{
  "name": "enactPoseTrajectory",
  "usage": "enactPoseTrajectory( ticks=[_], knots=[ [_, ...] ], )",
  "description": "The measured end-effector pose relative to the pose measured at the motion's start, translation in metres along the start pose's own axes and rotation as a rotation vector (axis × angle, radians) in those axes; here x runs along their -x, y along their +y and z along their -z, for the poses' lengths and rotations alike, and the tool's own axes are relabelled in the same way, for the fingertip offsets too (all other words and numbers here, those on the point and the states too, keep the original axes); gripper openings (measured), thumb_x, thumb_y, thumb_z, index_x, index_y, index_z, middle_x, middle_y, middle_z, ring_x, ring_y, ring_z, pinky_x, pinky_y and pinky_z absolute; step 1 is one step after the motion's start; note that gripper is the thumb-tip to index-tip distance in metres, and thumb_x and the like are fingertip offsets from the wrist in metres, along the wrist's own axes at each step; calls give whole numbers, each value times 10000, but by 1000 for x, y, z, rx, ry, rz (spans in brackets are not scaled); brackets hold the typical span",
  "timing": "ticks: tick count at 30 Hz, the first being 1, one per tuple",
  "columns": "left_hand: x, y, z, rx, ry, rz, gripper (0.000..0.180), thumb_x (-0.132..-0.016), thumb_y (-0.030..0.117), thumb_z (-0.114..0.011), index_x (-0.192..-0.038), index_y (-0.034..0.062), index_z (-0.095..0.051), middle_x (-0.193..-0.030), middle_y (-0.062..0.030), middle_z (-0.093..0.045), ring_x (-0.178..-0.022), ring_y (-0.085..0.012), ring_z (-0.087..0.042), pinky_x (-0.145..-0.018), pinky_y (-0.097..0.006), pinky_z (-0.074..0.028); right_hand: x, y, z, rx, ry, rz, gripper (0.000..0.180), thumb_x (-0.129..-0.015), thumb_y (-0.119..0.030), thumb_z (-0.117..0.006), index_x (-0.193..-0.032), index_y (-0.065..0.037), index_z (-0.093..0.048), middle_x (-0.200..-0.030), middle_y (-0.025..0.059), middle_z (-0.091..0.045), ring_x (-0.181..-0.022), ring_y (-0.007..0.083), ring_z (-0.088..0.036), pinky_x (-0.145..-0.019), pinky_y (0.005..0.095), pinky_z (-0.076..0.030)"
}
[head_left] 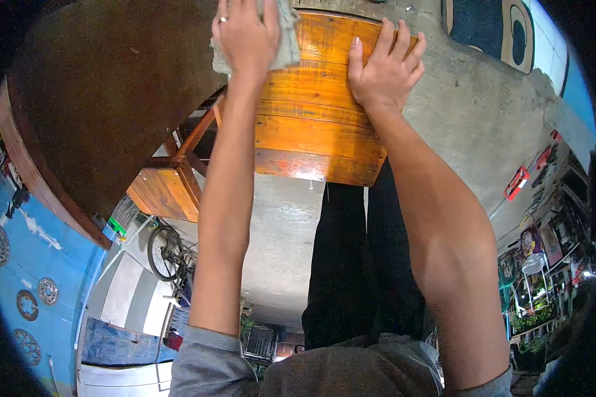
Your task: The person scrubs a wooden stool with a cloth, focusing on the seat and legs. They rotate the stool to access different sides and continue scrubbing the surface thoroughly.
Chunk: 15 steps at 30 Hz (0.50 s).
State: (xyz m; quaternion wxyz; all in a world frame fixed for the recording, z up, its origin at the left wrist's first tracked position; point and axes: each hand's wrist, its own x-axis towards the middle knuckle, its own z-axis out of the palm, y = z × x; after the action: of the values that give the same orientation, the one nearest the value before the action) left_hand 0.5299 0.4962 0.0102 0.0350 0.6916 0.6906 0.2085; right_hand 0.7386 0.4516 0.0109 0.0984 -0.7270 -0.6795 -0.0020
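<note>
My left hand, with a ring on one finger, presses a pale grey-green cloth against the left part of a slatted wooden panel, which looks like a stool or chair seat. The top frame edge cuts off its fingertips. The panel is orange-brown and glossy, with dark gaps between its boards and light glinting off its near edge. Along the panel's right side lies my right hand, fingers spread, thumb on the boards and palm at the edge; no object shows in it.
A large dark brown tabletop fills the upper left. Below it stands another wooden seat with legs. A bicycle is farther left. On the grey concrete floor lie a dark mat and a red object.
</note>
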Motion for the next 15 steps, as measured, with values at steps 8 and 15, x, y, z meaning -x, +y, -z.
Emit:
enactPoseTrajectory(
  ticks=[8,15],
  knots=[
    [268,72,61,-107,-667,154,641,-914,460,-548,-1486,209,-404,-1587,-154,-247,-1395,-491,-267,-1066,-678,-215,1,2,1,13,-31,-11,601,-896,-488,-517,-1372,-127,-458,-1419,125,-405,-1364,429,-277,-1026,556,-303],
    [278,70,64,-31,-636,183,598,-878,398,-610,-1419,170,-495,-1542,-195,-320,-1380,-514,-272,-1066,-676,-228,4,4,0,-2,-9,-7,600,-889,-486,-524,-1359,-118,-475,-1427,125,-403,-1360,429,-293,-1017,556,-311]
  ],
)
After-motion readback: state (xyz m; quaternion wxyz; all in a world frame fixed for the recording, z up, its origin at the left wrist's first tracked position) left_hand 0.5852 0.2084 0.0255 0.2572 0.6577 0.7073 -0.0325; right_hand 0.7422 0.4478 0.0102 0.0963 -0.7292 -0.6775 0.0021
